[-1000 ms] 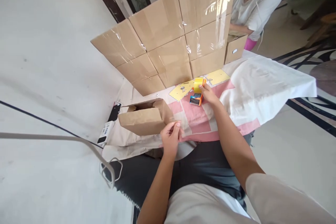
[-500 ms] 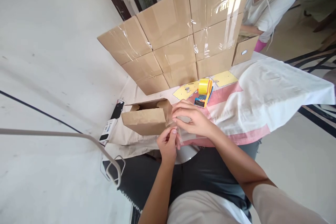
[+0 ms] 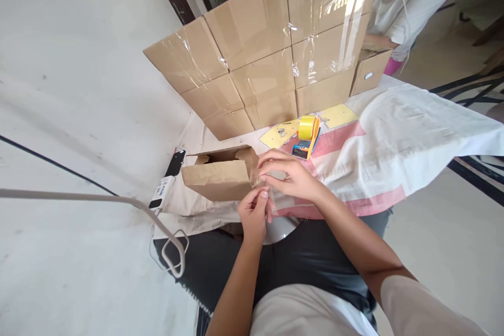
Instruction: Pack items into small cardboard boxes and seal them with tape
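Observation:
A small cardboard box (image 3: 216, 181) lies on the cloth in front of me, its upper side gaping. At its right end my left hand (image 3: 254, 212) is closed, thumb against fingertips. My right hand (image 3: 289, 174) sits just above it, thumb and fingers curled in a pinch close to the box's corner. Between the two hands runs a see-through strip that looks like clear tape (image 3: 256, 182), partly hidden by the fingers. A tape dispenser (image 3: 308, 136) with a yellow roll and an orange and blue body rests beyond my right hand.
Stacked, taped cardboard boxes (image 3: 260, 71) form a wall at the back of the cloth-covered table (image 3: 394, 142). Another person in a white top (image 3: 417, 10) is behind a box (image 3: 370, 73) at the right. On the left are a bent grey rod (image 3: 118, 198) and a black-and-white device (image 3: 167, 181).
Both hands stay beside the box's right end; my left hand has shifted very slightly to the right. The view has tilted a little.

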